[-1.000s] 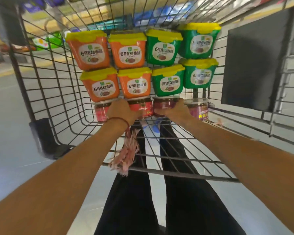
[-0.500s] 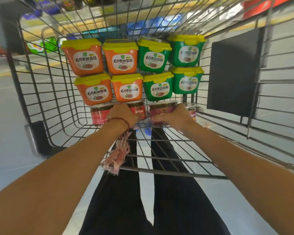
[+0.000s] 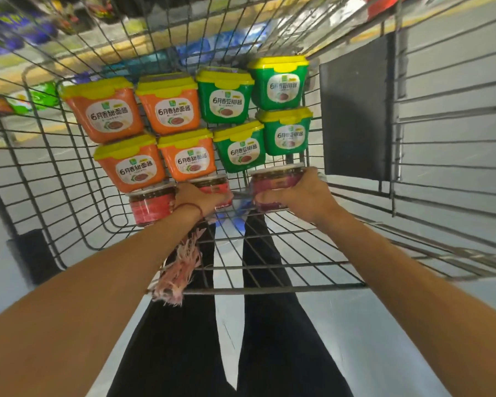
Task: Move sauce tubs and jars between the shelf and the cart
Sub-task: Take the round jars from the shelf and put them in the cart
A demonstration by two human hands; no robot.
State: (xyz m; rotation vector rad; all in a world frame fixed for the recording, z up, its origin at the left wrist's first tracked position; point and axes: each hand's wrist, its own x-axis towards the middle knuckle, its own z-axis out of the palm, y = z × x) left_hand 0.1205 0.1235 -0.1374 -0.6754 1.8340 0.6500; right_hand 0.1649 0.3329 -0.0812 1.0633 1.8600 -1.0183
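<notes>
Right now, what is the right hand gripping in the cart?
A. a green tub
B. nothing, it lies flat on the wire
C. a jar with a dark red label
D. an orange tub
C: the right hand has its fingers curled round the dark-red jar in the near row, just below the green tubs; the left hand grips the neighbouring jar.

Orange tubs [image 3: 106,116]: four. Green tubs [image 3: 226,101]: four. Red jars [image 3: 152,206]: three visible.
</notes>
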